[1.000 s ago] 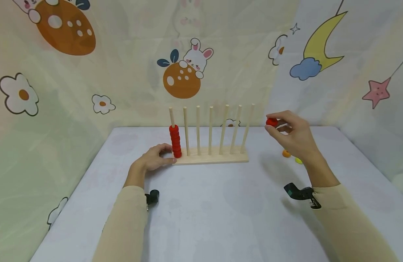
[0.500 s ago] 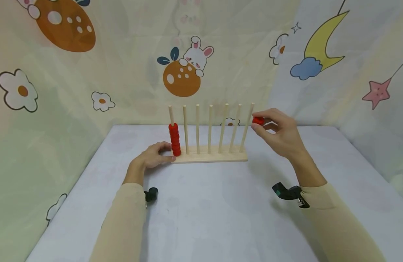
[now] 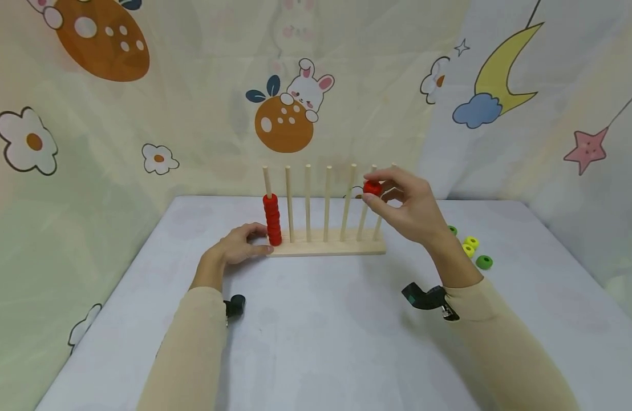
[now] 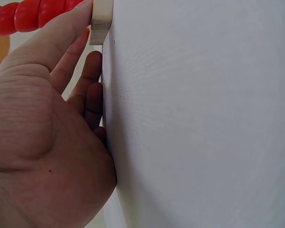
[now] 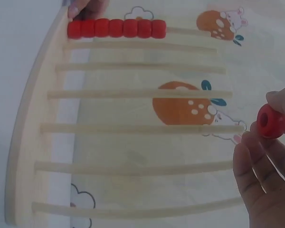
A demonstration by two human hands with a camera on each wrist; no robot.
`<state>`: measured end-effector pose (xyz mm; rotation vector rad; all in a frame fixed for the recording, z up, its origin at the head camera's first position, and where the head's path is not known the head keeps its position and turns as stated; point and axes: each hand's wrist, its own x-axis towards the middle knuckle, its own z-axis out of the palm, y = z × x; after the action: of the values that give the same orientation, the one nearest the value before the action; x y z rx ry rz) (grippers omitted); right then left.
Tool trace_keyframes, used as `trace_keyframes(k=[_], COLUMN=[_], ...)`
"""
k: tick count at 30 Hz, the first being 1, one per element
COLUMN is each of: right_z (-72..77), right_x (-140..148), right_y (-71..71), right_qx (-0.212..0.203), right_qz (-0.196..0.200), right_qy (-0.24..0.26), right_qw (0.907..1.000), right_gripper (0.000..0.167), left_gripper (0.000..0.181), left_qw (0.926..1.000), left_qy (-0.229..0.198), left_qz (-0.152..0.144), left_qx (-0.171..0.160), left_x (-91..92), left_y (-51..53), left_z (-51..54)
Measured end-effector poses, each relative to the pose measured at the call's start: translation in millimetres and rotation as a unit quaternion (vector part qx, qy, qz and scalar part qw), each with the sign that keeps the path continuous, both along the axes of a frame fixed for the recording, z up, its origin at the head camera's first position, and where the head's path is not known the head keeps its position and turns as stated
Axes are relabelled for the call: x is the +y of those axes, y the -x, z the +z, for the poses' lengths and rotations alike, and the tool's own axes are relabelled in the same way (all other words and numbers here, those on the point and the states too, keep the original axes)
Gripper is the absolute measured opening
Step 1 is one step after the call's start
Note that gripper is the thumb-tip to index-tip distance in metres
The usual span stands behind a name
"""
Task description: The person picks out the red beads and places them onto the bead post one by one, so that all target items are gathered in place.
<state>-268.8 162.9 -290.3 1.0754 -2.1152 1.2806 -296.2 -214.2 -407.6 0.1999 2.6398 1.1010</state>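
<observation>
A wooden peg rack (image 3: 326, 249) stands on the table, with upright dowels along its base. Stacked red beads (image 3: 272, 220) fill the lower part of its leftmost dowel. At that end my left hand (image 3: 239, 246) holds the base, thumb at the front corner; the left wrist view shows the thumb (image 4: 52, 40) against the wood, fingertips partly hidden behind. My right hand (image 3: 405, 202) pinches a single red bead (image 3: 372, 188) between thumb and fingers, in front of the rack's right-hand dowels. The bead's hole shows in the right wrist view, where the held bead (image 5: 271, 121) is apart from the dowels.
Loose yellow beads (image 3: 468, 250) and a green bead (image 3: 484, 262) lie on the table right of my right forearm, with another green bead (image 3: 452, 229) partly hidden behind it. A printed cloth (image 3: 218, 114) hangs behind the table.
My right hand has carried the red bead leftward, from right of the rack to in front of its right-hand dowels. My left hand has stayed at the base's left end.
</observation>
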Motion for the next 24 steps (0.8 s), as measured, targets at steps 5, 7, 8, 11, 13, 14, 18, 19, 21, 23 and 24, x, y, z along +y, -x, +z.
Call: trace_keyframes(k=[5, 7, 8, 11, 13, 14, 18, 19, 21, 23, 24], right_z=[1.8, 2.3, 2.5, 3.0, 3.0, 3.0, 3.8, 4.3, 5.2, 5.9, 6.0], right_x=[-17.0, -23.9, -27.3, -35.5, -39.4, -41.1, -47.9, -49.9, -53.5, -56.6, -57.8], right_y=[1.3, 2.0, 2.6, 3.2, 4.0, 4.2, 6.0, 6.7, 8.3, 10.0, 10.8], right_qx=[-0.01, -0.012, -0.012, -0.01, -0.011, -0.01, -0.011, -0.012, -0.015, -0.02, -0.023], right_qz=[0.009, 0.013, 0.017, 0.021, 0.027, 0.029, 0.039, 0.04, 0.038, 0.035, 0.031], right_qy=[-0.002, -0.004, -0.004, -0.004, -0.001, 0.001, 0.012, 0.015, 0.018, 0.021, 0.022], right_qw=[0.9999, 0.9998, 0.9998, 0.9997, 0.9996, 0.9995, 0.9991, 0.999, 0.999, 0.999, 0.999], right_gripper=[0.034, 0.031, 0.03, 0.029, 0.03, 0.03, 0.03, 0.03, 0.03, 0.03, 0.03], left_gripper=[0.059, 0.059, 0.058, 0.058, 0.058, 0.058, 0.058, 0.057, 0.057, 0.056, 0.056], left_qw=[1.0, 1.0, 1.0, 1.0, 1.0, 1.0, 1.0, 1.0, 1.0, 1.0, 1.0], left_qy=[0.002, 0.004, 0.004, 0.003, 0.001, 0.001, 0.003, 0.004, 0.004, 0.004, 0.004], left_qz=[0.0, 0.0, 0.004, 0.003, 0.0, 0.001, -0.002, -0.001, -0.002, 0.0, 0.0], left_qx=[0.0, 0.0, -0.001, 0.001, 0.002, 0.0, -0.002, 0.0, 0.002, 0.003, 0.002], left_x=[1.2, 0.8, 0.6, 0.3, 0.3, 0.2, -0.7, -1.1, -1.1, -0.6, 0.0], left_y=[-0.5, -0.9, -1.3, -1.3, -1.0, -0.6, -0.2, -0.3, -0.9, -1.0, -1.1], left_z=[-0.1, 0.1, 0.5, 1.1, 1.3, 1.0, -0.2, -0.2, 0.2, 0.4, 0.4])
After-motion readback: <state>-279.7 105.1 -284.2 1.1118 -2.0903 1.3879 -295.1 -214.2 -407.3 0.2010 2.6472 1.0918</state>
